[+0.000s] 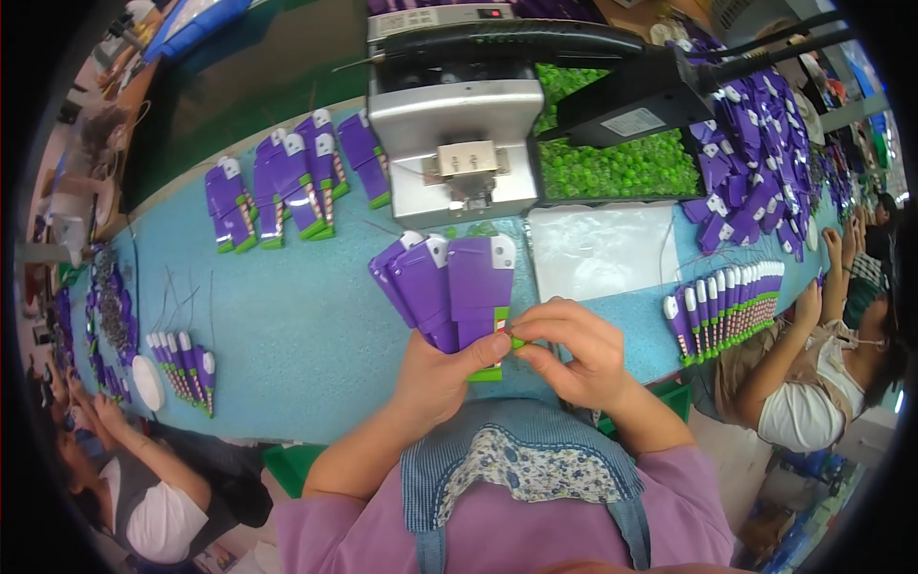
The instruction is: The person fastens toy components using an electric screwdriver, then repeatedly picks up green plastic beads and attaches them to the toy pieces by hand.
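Note:
My left hand [432, 381] grips several flat purple plastic pieces [478, 279], fanned out, with white ends holding a small hole and bright green lower edges. The left thumb lies across the front piece, near a red-and-white striped strip along its right side. Between the thumb and fingers of my right hand [585, 350] is a small green part [518, 342], held against or right beside that piece's lower right edge. Whether the two touch, I cannot tell.
A grey metal machine [454, 134] stands behind my hands, beside a black tray of green parts [622, 172]. Purple pieces lie in groups [306, 182] at left, in a row [727, 308] and a heap [751, 163] at right. Co-workers [813, 387] sit on both sides.

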A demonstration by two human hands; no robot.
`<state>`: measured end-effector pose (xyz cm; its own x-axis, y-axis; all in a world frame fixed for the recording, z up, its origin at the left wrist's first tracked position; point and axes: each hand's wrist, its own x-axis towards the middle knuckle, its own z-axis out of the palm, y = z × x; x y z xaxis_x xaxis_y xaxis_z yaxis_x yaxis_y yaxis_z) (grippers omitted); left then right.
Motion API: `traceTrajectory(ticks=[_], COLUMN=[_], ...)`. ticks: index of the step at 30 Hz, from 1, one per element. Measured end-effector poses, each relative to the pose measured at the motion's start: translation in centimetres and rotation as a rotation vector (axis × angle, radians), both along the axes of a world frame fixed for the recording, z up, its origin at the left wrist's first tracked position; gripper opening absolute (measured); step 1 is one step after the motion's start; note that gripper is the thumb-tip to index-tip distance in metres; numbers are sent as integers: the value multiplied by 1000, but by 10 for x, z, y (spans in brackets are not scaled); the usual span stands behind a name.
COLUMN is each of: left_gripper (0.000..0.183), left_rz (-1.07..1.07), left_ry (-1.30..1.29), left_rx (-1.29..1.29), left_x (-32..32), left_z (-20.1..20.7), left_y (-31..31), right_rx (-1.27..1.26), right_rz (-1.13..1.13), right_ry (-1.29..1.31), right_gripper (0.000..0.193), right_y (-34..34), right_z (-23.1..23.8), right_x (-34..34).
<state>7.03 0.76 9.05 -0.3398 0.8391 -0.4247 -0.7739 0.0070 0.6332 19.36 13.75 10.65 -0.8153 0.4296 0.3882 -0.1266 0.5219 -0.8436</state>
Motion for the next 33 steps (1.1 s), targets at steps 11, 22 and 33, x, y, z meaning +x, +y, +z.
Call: traceTrajectory(ticks=[11, 22, 33], left_gripper=[40, 16, 18], left_rz=[170, 88, 193], left_ry=[59, 556, 643], left_rx=[-18, -84, 38], left_x=[7, 12, 16], left_z=[-1, -10, -5], left_y=[7, 1, -1], right_rx=[624, -53, -295], right_rz=[-547, -271, -44], right_ry=[-370, -142, -69], right_gripper=[18, 15, 13], right_y=[63, 37, 8], right_z=[-38, -14, -12], right_x=[29, 24, 18])
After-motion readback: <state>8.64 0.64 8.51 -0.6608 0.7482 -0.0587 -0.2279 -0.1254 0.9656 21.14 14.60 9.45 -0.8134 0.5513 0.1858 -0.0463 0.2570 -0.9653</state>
